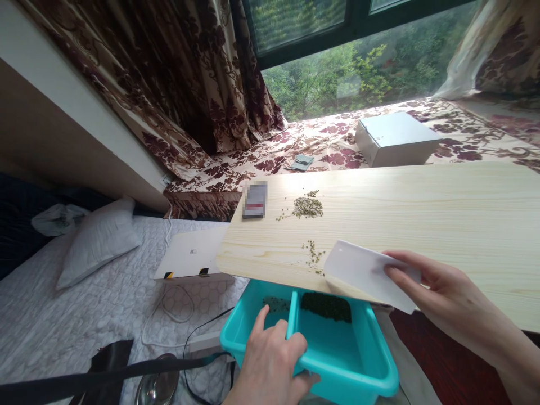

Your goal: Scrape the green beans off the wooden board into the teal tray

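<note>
My left hand point(270, 360) grips the near wall of a teal two-compartment tray point(371, 360), held under the edge of a pale wooden board point(422, 219). Dark green beans lie in both compartments, more in the right one point(325, 306). My right hand point(439, 295) holds a white plastic scraper point(367, 273) flat on the board near its front edge. A small scatter of green beans point(313, 256) lies just left of the scraper. A larger pile of beans point(307, 207) sits farther back on the board.
A small dark card point(255, 200) lies at the board's left end. A white box point(394, 138) and folded cloth point(301, 163) rest on the floral window seat. To the left is a bed with a pillow point(99, 239), a white device point(189, 256), cables and a metal lid point(157, 385).
</note>
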Demonstrator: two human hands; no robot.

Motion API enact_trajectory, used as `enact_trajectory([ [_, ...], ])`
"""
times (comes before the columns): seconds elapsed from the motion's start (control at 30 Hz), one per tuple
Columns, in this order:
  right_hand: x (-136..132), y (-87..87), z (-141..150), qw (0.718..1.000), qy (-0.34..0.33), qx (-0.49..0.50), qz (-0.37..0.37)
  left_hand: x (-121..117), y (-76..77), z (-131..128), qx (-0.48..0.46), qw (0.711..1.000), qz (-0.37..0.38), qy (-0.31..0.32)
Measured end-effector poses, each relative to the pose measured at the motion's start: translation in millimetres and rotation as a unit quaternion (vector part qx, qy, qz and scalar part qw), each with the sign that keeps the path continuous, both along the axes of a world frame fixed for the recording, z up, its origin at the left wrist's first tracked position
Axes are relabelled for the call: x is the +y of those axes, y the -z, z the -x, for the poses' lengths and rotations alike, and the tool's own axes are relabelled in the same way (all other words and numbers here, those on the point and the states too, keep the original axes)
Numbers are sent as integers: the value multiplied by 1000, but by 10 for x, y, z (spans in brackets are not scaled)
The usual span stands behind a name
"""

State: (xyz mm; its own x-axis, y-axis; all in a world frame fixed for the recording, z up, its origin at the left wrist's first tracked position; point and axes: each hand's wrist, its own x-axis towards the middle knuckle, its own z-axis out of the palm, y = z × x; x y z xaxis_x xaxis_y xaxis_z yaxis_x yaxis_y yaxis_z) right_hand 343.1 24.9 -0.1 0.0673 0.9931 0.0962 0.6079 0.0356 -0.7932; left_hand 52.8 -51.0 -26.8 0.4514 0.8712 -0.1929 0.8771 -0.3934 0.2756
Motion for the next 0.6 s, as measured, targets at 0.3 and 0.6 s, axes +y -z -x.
enact_trajectory([
  [0.3,13,8,142,1000,-3,-27,-2,7,-39,-6,7,1000,23,-15],
  [0.6,-13,-39,66,997,41,-67,-17,-2,-35,-9,0,1000,5,-15],
])
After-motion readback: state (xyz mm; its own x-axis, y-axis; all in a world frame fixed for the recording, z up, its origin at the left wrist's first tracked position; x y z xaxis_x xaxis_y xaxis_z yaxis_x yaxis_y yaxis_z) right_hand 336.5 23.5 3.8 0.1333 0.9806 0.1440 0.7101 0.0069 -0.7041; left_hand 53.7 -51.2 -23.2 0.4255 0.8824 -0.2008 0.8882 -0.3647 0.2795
